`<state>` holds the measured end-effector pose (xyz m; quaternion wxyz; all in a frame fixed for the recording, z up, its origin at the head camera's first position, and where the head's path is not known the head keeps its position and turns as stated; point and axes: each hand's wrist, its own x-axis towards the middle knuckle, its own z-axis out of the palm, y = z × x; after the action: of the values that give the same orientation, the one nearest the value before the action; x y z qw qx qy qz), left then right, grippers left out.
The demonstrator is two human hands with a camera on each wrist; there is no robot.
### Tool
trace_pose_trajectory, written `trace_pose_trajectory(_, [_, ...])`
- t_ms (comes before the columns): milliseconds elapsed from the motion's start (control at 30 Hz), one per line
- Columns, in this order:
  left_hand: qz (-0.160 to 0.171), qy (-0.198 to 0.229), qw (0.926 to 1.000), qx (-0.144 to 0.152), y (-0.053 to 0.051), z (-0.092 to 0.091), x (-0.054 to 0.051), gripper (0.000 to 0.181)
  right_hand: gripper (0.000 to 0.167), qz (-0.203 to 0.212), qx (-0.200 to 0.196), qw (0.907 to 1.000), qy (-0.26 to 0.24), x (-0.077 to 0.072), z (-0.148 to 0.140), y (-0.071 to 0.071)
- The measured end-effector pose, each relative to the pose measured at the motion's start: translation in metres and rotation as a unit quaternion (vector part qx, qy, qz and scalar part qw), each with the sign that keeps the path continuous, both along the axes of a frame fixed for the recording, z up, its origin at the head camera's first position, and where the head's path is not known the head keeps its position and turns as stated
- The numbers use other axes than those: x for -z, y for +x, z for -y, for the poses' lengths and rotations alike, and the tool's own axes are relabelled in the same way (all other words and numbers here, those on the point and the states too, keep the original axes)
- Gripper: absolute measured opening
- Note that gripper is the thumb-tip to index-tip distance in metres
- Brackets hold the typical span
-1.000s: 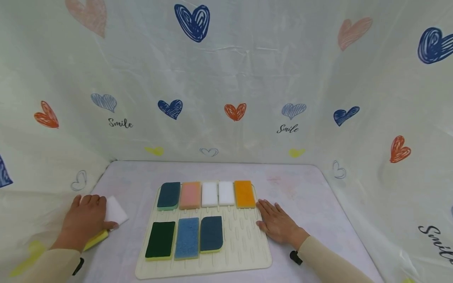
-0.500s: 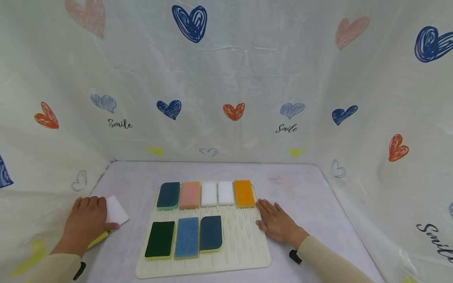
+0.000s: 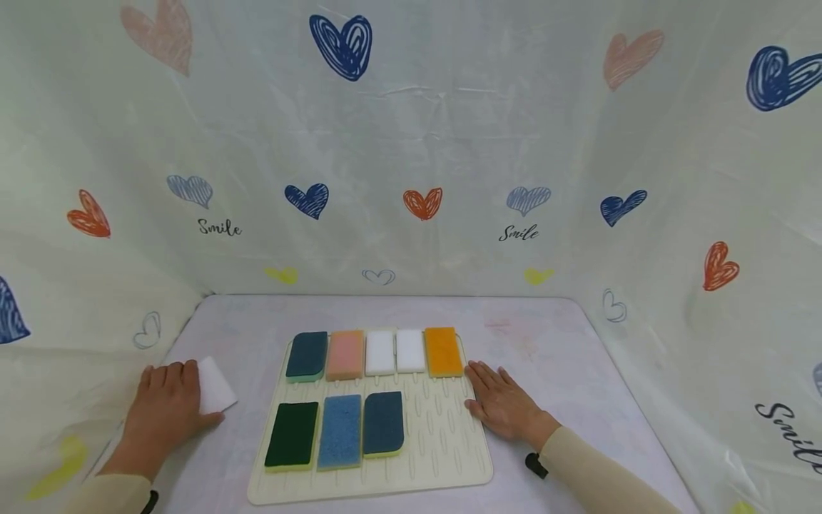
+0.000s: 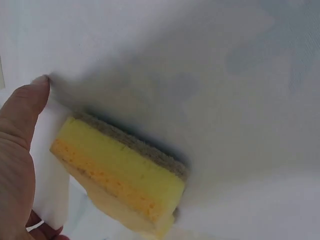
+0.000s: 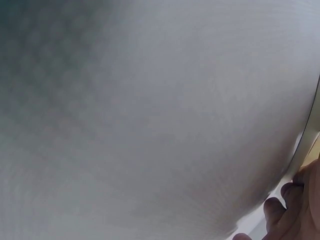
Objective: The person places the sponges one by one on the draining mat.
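In the head view my left hand (image 3: 163, 410) lies at the table's left side, its thumb and fingers around a white sponge (image 3: 216, 387). The left wrist view shows this white sponge (image 4: 52, 187) between the thumb and the curled fingertips. Close beside it, under the palm side, stands a yellow-and-orange layered sponge (image 4: 117, 172) with a greyish scouring face; the hand hides it from the head camera. My right hand (image 3: 507, 407) lies flat with straight fingers, fingertips at the right edge of a cream ribbed mat (image 3: 443, 442). In the right wrist view only a few fingers show.
On the mat's back row lie a dark teal sponge (image 3: 307, 355), a pink one (image 3: 346, 354), two white ones and an orange one (image 3: 444, 352). The front row has a dark green sponge (image 3: 292, 435), a light blue one (image 3: 340, 432) and a blue one (image 3: 383, 423). Heart-printed curtains surround the table.
My left hand has shifted slightly right over the white sponge, and the yellow sponge that showed below it in the head view is now hidden. The right hand has not moved.
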<state>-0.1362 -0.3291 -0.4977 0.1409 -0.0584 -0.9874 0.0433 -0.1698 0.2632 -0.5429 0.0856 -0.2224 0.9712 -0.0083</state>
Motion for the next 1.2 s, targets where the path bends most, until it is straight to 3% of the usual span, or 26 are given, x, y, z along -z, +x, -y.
trace_pose_trajectory(167, [0.013,-0.004,0.9997,-0.018,-0.001,-0.006,0.001,0.114,0.074,-0.001,-0.001,1.0,0.004,0.0,0.001,0.0])
trace_pose_trajectory(233, [0.005,-0.001,0.9999,-0.011,-0.003,-0.008,0.0,0.114,0.074,-0.001,-0.001,1.0,0.006,0.0,0.001,0.001])
trace_pose_trajectory(367, [-0.03,0.004,0.9994,0.016,-0.011,-0.013,-0.005,0.115,0.073,-0.003,-0.001,1.0,0.002,0.0,0.0,0.001])
trace_pose_trajectory(500, [-0.085,-0.008,0.995,0.051,-0.022,-0.021,-0.013,0.116,0.072,-0.004,-0.003,1.0,0.001,-0.002,0.0,0.001])
trace_pose_trajectory(667, [-0.113,-0.017,0.9916,0.06,-0.033,-0.04,-0.02,0.115,0.073,-0.004,-0.003,1.0,0.004,0.0,-0.001,0.0])
trace_pose_trajectory(1200, [-0.078,0.002,0.9913,0.106,-0.049,-0.114,-0.038,0.112,0.073,-0.009,-0.005,0.9999,0.01,0.0,0.001,0.001])
